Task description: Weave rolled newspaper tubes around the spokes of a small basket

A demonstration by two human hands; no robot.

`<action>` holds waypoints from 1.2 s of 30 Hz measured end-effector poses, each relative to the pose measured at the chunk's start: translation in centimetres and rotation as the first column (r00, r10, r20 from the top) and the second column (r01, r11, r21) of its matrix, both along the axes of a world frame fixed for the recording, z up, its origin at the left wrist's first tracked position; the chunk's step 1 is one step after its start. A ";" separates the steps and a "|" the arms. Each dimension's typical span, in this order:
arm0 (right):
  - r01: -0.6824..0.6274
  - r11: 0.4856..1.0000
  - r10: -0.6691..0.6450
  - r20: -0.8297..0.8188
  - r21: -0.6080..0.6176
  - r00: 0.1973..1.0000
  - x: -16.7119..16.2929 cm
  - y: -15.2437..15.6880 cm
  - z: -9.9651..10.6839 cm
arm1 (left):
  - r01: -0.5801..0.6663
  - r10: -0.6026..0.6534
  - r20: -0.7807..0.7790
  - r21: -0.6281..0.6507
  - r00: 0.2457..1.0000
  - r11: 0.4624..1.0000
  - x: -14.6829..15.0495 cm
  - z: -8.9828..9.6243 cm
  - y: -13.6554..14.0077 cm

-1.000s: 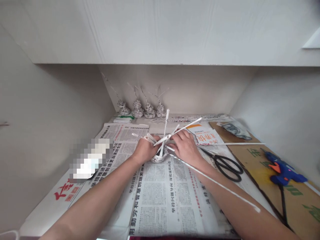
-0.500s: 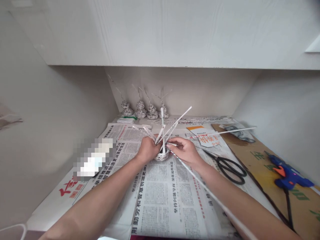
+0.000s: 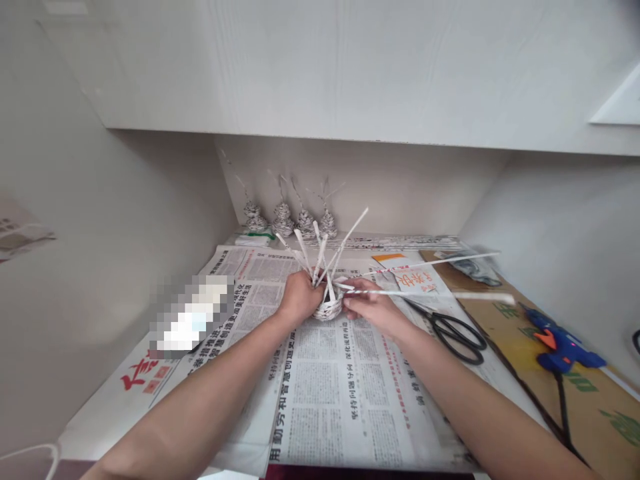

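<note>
A small round basket (image 3: 329, 310), woven from rolled newspaper, stands on the newspaper-covered table with several paper spokes (image 3: 320, 257) fanning up from it. My left hand (image 3: 300, 298) is closed round its left side and the spoke bases. At the right rim, my right hand (image 3: 373, 311) has its fingers curled against the weave. A long paper tube (image 3: 400, 293) runs from the rim across the top of this hand and points right. Another thin tube (image 3: 440, 263) sticks out behind it. Parts of the fingertips are hidden by the basket and tubes.
Several finished woven gourd shapes (image 3: 283, 220) stand along the back wall, beside a bundle of paper tubes (image 3: 410, 243). Black-handled scissors (image 3: 457, 337) lie to the right. A blue glue gun (image 3: 565, 347) rests on cardboard (image 3: 605, 393). A low overhead panel (image 3: 350, 80) hangs above.
The long paper tube has swung from pointing toward me, over my right forearm, to pointing right. My right hand has lowered slightly beside the rim. The spokes have shifted slightly with the basket.
</note>
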State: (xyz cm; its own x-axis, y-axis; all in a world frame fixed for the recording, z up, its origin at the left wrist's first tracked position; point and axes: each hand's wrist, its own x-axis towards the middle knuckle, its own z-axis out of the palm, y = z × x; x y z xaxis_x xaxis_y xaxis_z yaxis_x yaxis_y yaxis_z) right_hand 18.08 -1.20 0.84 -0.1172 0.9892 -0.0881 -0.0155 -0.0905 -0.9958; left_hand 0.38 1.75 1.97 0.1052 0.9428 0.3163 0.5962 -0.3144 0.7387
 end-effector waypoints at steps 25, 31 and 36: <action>0.270 0.962 -0.270 0.012 0.048 0.963 -1.0 -1.0 -0.7 | 0.166 -0.167 0.100 0.019 0.981 0.986 0.7 -1.3 -0.1; 0.277 0.961 -0.277 0.048 0.007 0.960 -0.9 -1.1 -0.4 | 0.210 -0.205 0.151 -0.017 0.967 0.978 0.5 -1.2 0.0; 0.268 0.963 -0.270 0.074 0.036 0.960 -0.7 -1.2 -0.5 | 0.138 -0.134 0.094 -0.031 0.987 0.990 0.3 -1.1 -0.1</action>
